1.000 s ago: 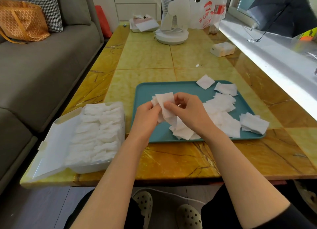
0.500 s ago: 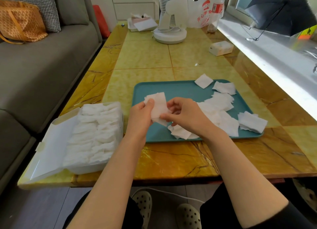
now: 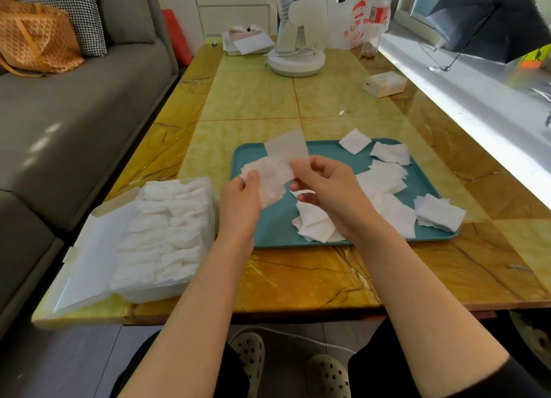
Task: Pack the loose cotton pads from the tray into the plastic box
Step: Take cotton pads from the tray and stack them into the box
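At the far left a grey sofa [image 3: 74, 123] carries an orange bag [image 3: 35, 37]. On the near left corner of the yellow marble surface [image 3: 298, 278] sits the plastic box [image 3: 167, 291], its lid [image 3: 89, 263] laid open to the left, with rows of packed pads [image 3: 167, 227] filling it. Just right of the box, the left hand [image 3: 241, 201] grips a small sheaf of cotton pads [image 3: 268, 180], thumb on top, above the teal tray [image 3: 274, 227]. The right hand [image 3: 331, 189] pinches one pad [image 3: 287, 150] that overlaps the sheaf – thumb and forefinger closed on its lower edge. Loose pads [image 3: 384, 177] lie scattered across the tray's right half, and one pile [image 3: 438, 212] overhangs its right rim.
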`<state>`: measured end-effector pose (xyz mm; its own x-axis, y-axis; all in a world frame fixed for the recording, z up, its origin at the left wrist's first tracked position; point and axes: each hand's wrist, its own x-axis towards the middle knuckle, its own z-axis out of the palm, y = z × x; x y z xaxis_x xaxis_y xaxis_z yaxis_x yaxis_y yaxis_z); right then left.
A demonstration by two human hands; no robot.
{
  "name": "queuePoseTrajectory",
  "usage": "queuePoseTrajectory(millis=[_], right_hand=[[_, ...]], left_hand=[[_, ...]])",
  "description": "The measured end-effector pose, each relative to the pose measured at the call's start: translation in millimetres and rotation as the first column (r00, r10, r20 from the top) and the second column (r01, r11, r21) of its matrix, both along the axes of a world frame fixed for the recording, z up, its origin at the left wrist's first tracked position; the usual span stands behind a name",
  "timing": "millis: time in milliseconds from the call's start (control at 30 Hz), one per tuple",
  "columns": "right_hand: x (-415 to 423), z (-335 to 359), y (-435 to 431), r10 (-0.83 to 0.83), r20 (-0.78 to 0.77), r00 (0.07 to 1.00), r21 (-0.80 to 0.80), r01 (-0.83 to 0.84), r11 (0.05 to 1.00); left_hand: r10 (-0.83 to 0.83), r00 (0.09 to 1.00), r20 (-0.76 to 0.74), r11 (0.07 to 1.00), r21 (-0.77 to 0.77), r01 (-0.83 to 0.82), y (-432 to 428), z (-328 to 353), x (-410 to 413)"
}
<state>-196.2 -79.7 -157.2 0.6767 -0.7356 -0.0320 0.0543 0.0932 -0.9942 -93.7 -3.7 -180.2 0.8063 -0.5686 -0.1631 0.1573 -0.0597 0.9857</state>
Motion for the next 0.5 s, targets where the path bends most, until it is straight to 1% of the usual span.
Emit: queuePoseTrajectory(millis=[67, 133, 267, 400, 467, 500], right_hand=[[4, -4, 6, 0.041, -0.040, 0.998, 0.034, -0.040, 0.999], [7, -7, 10, 0.059, -0.098, 0.993, 0.014, -0.058, 0.998], [9, -8, 13, 0.048, -0.177, 0.983, -0.032, -0.054, 0.998], [9, -7, 13, 0.008, -0.210, 0.978, -0.049, -0.019, 0.999], [9, -7, 14, -0.006, -0.225, 0.974, -0.062, -0.008, 0.998], [9, -7, 14, -0.014, -0.230, 0.973, -0.072, -0.003, 0.997]], left_hand=[[-0.059, 0.998, 0.003, 0.998, -0.017, 0.059, -2, 1, -5], [-0.096, 0.995, 0.009, 0.994, -0.043, 0.096, -2, 1, -8], [-0.098, 0.995, 0.013, 0.993, -0.062, 0.098, -1, 3, -9], [-0.062, 0.996, -0.067, 0.997, -0.050, 0.059, -4, 7, -8], [-0.086, 0.988, -0.127, 0.993, -0.090, 0.075, -4, 11, -9], [-0.109, 0.986, -0.127, 0.990, -0.105, 0.095, -3, 12, -10]])
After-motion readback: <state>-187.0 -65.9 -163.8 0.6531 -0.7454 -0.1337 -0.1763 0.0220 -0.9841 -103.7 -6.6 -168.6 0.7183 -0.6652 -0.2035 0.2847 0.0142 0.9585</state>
